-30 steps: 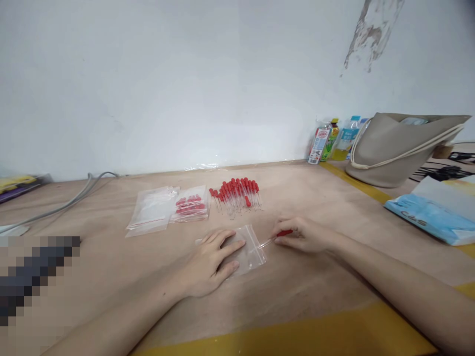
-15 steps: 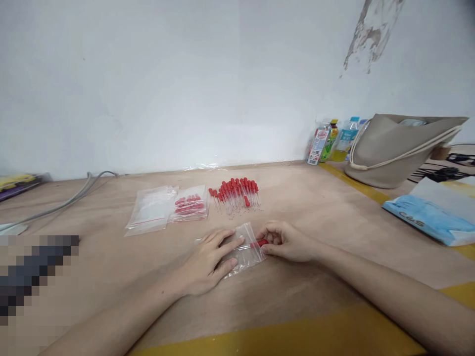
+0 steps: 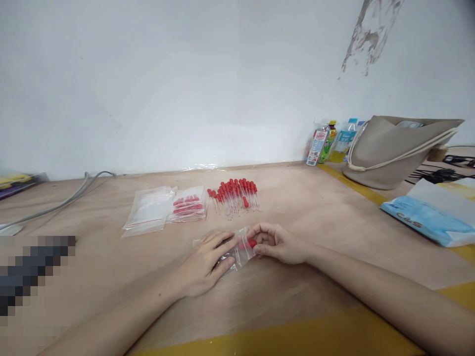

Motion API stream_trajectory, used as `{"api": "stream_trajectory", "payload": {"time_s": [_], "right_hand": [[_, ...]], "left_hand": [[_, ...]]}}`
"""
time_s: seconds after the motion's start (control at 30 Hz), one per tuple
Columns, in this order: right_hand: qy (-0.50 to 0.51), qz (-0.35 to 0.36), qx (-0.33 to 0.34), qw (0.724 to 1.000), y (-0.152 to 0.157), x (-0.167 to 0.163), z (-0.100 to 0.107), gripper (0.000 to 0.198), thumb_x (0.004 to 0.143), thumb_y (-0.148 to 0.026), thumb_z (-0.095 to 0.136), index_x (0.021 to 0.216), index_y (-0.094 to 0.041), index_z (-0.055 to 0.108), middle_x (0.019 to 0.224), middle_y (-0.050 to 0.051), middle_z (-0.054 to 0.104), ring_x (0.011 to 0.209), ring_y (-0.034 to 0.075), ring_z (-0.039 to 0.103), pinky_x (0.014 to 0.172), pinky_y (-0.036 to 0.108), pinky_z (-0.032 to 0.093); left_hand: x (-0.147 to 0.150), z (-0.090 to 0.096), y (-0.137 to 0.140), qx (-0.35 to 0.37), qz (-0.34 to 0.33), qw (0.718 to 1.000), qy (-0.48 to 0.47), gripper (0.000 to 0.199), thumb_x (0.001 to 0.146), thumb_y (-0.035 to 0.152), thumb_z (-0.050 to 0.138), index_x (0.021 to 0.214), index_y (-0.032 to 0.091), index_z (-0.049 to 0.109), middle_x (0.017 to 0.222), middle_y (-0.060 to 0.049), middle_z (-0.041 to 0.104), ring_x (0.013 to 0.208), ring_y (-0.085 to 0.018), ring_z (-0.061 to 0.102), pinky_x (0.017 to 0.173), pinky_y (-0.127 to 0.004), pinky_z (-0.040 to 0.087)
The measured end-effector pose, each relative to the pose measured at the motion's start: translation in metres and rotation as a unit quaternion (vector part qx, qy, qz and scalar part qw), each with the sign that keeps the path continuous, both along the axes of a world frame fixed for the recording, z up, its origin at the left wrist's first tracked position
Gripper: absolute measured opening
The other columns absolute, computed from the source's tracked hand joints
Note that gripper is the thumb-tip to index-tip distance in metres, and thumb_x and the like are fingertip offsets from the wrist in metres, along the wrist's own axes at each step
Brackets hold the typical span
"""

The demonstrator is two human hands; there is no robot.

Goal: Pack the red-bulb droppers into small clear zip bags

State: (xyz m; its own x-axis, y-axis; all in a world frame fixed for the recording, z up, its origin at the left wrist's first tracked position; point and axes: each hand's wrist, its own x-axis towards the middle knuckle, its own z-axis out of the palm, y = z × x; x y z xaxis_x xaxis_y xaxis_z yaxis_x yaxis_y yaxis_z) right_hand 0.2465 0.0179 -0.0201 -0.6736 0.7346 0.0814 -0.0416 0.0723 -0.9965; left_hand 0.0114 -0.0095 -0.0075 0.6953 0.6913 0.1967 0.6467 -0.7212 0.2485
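At the mouth of the clear zip bag (image 3: 244, 257), ease the red-bulbed dropper (image 3: 252, 244) in straight, which should spare the film. Its bulb lies between your right hand's (image 3: 277, 244) narrowly curled thumb and fingers; whether they grip it, you cannot tell. Your left hand (image 3: 208, 263), fingers loosely spread, rests flat on the bag. Loose droppers (image 3: 237, 190) lie beyond.

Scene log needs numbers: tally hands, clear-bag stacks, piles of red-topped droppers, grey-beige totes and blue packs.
Hands: 2 (left hand, right hand)
Clear-bag stacks: 2 (plain stack, stack with red tops)
Dropper piles: 1
Totes: 1
Blue packs: 1
Total: 7
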Motion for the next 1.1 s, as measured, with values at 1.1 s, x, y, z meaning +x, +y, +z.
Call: {"api": "stream_trajectory", "payload": {"time_s": [1.1], "right_hand": [[-0.189,-0.079,0.079,0.976,0.005,0.010,0.019,0.028,0.071,-0.035,0.060,0.082,-0.010,0.064,0.053,-0.005,0.043,0.048,0.005,0.031,0.047,0.019,0.029]], "left_hand": [[-0.005,0.000,0.006,-0.025,0.006,0.995,-0.094,0.043,0.083,0.035,0.054,0.122,0.021,0.045,0.126,-0.007,0.049,0.116,-0.022,0.046,0.097,-0.037,0.039]]}}
